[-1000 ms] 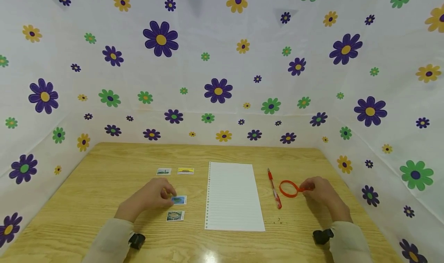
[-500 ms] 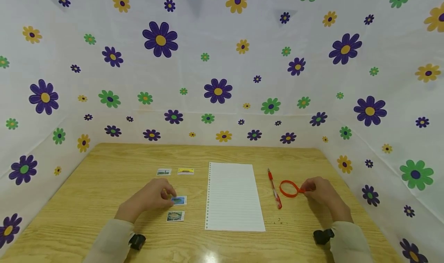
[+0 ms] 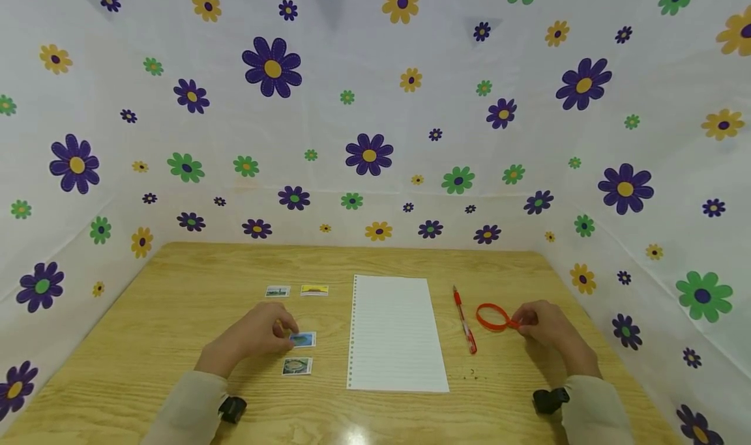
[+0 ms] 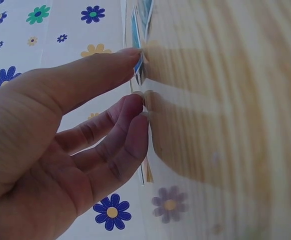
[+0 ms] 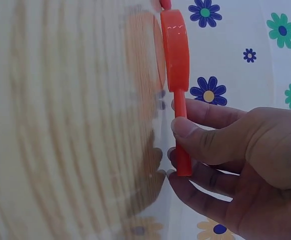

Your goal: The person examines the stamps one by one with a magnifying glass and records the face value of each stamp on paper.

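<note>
My left hand (image 3: 258, 331) is at a small blue picture card (image 3: 305, 339), thumb and forefinger at its left edge with part of it covered. In the left wrist view the thumb lies against the blue card (image 4: 138, 62), and other fingers curl beside it. A second, greenish card (image 3: 296, 366) lies just nearer. On the right, my right hand (image 3: 545, 324) holds a red magnifying glass (image 3: 491, 326) by its handle, the round frame pointing left. Close up, thumb and fingers pinch the red handle (image 5: 184, 155), with the frame close to the tabletop.
A sheet of lined, punched paper (image 3: 396, 334) lies mid-table, a red pen (image 3: 465, 320) to its right. Dark crumbs (image 3: 472, 374) lie below the pen. Two more cards, one grey-green (image 3: 278, 291) and one yellow (image 3: 314, 290), lie farther back. Flower-printed cloth (image 3: 369, 93) surrounds the table.
My right hand has shifted slightly right, and the magnifying glass has moved and turned a little with it. The left hand and the cards look still.
</note>
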Demonstrator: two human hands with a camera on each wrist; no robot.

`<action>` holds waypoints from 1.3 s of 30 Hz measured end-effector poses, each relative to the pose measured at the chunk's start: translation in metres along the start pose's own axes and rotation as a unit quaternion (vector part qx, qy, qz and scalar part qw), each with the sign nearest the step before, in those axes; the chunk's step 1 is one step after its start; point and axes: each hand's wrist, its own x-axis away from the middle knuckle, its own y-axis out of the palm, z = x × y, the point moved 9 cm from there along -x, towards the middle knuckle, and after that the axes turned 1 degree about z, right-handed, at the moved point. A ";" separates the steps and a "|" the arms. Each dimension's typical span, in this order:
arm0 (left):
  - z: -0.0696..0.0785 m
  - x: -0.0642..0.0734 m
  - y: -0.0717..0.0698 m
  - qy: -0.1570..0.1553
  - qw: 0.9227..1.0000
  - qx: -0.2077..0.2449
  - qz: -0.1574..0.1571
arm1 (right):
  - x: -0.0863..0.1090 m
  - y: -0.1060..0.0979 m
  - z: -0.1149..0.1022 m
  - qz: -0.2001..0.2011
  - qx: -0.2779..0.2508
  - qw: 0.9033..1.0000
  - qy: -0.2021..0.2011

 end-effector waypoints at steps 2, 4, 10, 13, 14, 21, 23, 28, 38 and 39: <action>-0.001 0.000 0.000 -0.004 1.000 -0.002 0.001 | 0.001 -0.001 0.000 0.003 0.001 1.000 0.003; -0.001 0.000 0.000 -0.006 1.000 -0.005 0.002 | 0.001 -0.002 0.000 0.006 -0.001 1.000 0.005; -0.001 0.000 0.000 -0.008 1.000 -0.006 0.002 | 0.001 -0.009 -0.006 0.029 -0.004 1.000 0.000; -0.002 -0.001 0.000 -0.017 1.000 -0.003 0.004 | 0.001 -0.015 -0.013 0.056 0.004 0.998 -0.013; -0.003 -0.001 0.000 -0.020 1.000 -0.003 0.004 | 0.000 -0.018 -0.017 0.064 0.005 0.998 -0.017; -0.004 -0.002 -0.001 -0.019 1.000 -0.008 0.007 | -0.004 -0.026 -0.043 0.104 0.001 0.994 -0.022; -0.004 -0.003 -0.001 -0.013 1.000 -0.010 0.006 | -0.005 -0.025 -0.052 0.106 -0.011 0.994 -0.021; -0.003 -0.002 0.000 -0.005 1.000 -0.019 0.002 | -0.011 -0.020 -0.076 0.109 -0.035 0.993 -0.033; -0.003 -0.001 0.000 -0.010 1.000 -0.018 0.004 | -0.028 -0.003 -0.124 0.087 -0.041 0.994 -0.048; -0.003 -0.001 0.000 -0.010 1.000 -0.017 0.004 | -0.030 -0.001 -0.128 0.084 -0.041 0.994 -0.049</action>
